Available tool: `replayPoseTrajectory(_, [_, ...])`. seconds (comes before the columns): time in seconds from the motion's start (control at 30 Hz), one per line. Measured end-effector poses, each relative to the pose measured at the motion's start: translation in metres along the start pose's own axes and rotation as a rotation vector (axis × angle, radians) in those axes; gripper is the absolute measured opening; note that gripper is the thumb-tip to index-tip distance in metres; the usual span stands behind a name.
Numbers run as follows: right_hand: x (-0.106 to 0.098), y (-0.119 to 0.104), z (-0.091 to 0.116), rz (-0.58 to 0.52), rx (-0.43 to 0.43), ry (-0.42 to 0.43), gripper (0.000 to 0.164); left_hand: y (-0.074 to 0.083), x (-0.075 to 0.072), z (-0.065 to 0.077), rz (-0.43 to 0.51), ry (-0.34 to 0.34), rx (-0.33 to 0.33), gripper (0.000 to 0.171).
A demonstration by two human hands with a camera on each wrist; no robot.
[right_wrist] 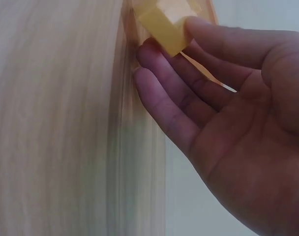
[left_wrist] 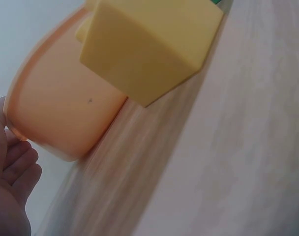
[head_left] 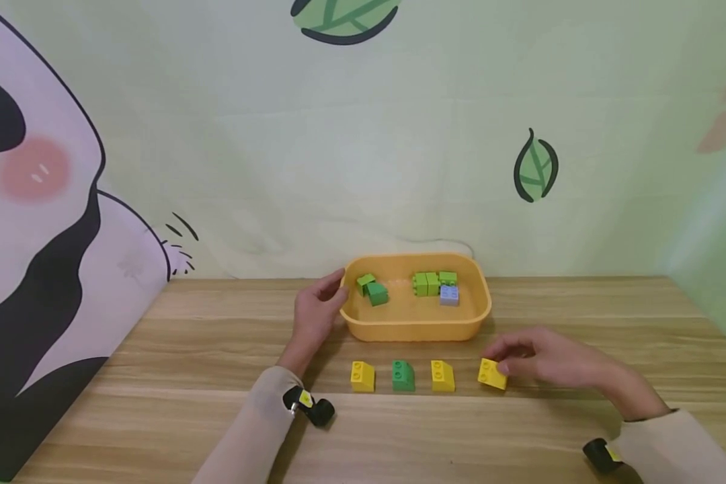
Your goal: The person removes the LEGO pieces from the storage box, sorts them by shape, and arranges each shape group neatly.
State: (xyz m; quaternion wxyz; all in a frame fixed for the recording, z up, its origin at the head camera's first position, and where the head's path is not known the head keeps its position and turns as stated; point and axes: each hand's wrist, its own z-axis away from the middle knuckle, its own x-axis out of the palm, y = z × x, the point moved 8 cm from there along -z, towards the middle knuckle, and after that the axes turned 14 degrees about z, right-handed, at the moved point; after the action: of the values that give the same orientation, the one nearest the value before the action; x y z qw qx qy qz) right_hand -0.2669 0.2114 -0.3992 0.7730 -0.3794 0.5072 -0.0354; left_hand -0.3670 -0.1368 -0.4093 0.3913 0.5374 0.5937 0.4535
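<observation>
My right hand (head_left: 547, 356) pinches a yellow toy brick (head_left: 492, 374) between thumb and fingers, low over the table at the right end of a row. In the right wrist view the same yellow brick (right_wrist: 166, 24) shows at the fingertips. To its left stand a yellow brick (head_left: 442, 376), a green brick (head_left: 402, 376) and another yellow brick (head_left: 362, 377), spaced apart. My left hand (head_left: 316, 310) holds the left end of an orange tub (head_left: 414, 331), thumb at the rim. A yellow brick (left_wrist: 149, 44) looms close in the left wrist view.
Inside the tub lie a dark green brick (head_left: 377, 294), several light green bricks (head_left: 426, 284) and a lavender brick (head_left: 449, 296). The wooden table (head_left: 218, 323) ends at a cloth backdrop (head_left: 266, 168) close behind the tub.
</observation>
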Motion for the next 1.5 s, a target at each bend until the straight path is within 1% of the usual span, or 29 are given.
replayPoseTrajectory(0.17, [-0.001, 0.001, 0.000, 0.036, -0.003, 0.006, 0.028, 0.001, 0.000, 0.000, 0.002, -0.003, 0.006, 0.040])
replayPoseTrajectory(0.37, [0.002, 0.001, -0.001, -0.011, 0.004, -0.017, 0.038, 0.002, 0.001, 0.000, 0.002, -0.002, -0.005, 0.040])
replayPoseTrajectory(0.47, [0.004, -0.002, -0.002, -0.016, 0.003, -0.013, 0.042, 0.001, 0.000, 0.000, 0.004, -0.004, -0.007, 0.040])
replayPoseTrajectory(0.57, [0.005, -0.006, -0.004, 0.008, -0.005, 0.015, 0.040, 0.001, 0.000, 0.000, 0.005, -0.008, -0.006, 0.041])
replayPoseTrajectory(0.73, [0.005, -0.013, -0.006, 0.055, -0.045, 0.065, 0.035, 0.001, 0.001, 0.000, 0.002, -0.010, -0.004, 0.041])
replayPoseTrajectory(0.93, [0.006, -0.014, -0.004, 0.055, -0.057, 0.056, 0.028, 0.001, 0.001, 0.000, -0.005, -0.010, -0.005, 0.041])
replayPoseTrajectory(1.0, [0.006, -0.014, -0.004, 0.049, -0.048, 0.053, 0.029, 0.001, 0.001, 0.000, -0.003, -0.010, -0.005, 0.041])
replayPoseTrajectory(1.1, [0.008, -0.016, -0.006, 0.060, -0.042, 0.062, 0.034, 0.000, 0.001, 0.000, 0.001, -0.010, -0.006, 0.040])
replayPoseTrajectory(1.2, [0.009, -0.020, -0.007, 0.095, -0.062, 0.082, 0.037, 0.000, 0.000, 0.000, 0.001, -0.010, -0.001, 0.041])
replayPoseTrajectory(1.3, [0.009, -0.023, -0.008, 0.128, -0.089, 0.096, 0.037, 0.001, 0.000, 0.000, 0.003, -0.012, 0.006, 0.040])
replayPoseTrajectory(1.5, [0.008, -0.022, -0.006, 0.123, -0.111, 0.086, 0.036, 0.004, 0.001, 0.001, 0.004, -0.012, 0.024, 0.039])
